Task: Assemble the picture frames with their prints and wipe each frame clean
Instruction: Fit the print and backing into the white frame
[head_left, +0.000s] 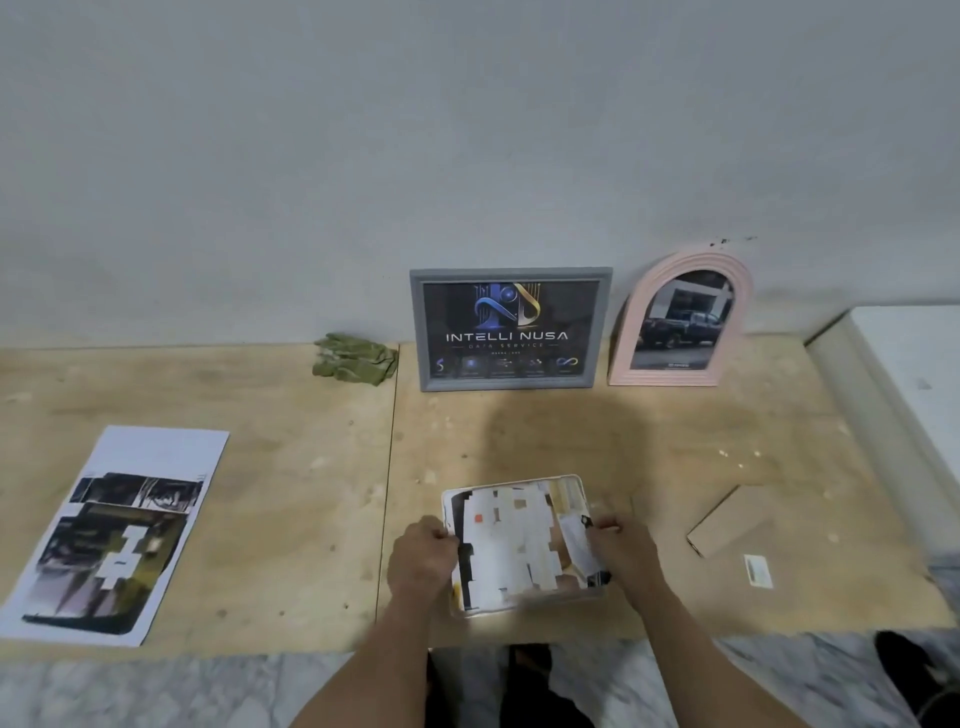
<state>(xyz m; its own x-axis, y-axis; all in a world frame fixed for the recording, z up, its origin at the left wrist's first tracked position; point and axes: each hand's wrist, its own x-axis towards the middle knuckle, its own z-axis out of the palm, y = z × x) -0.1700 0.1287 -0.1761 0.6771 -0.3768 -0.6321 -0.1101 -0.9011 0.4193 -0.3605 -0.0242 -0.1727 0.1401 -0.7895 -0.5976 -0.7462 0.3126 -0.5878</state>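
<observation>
A small white frame with a print (519, 545) lying in it sits near the front edge of the plywood board. My left hand (422, 561) grips its left edge and my right hand (621, 545) pinches the right edge of the print, which is curled up there. Against the wall lean a grey frame (510, 328) with a dark logo print and a pink arched frame (681, 322) with a car photo. A crumpled green cloth (354, 358) lies left of the grey frame. A loose printed sheet (117, 535) lies flat at far left.
A brown backing board (727, 519) and a small white card (758, 570) lie to the right of my hands. The plywood board (291, 493) rests on a marble floor by the wall. A white block (904, 374) stands at the right.
</observation>
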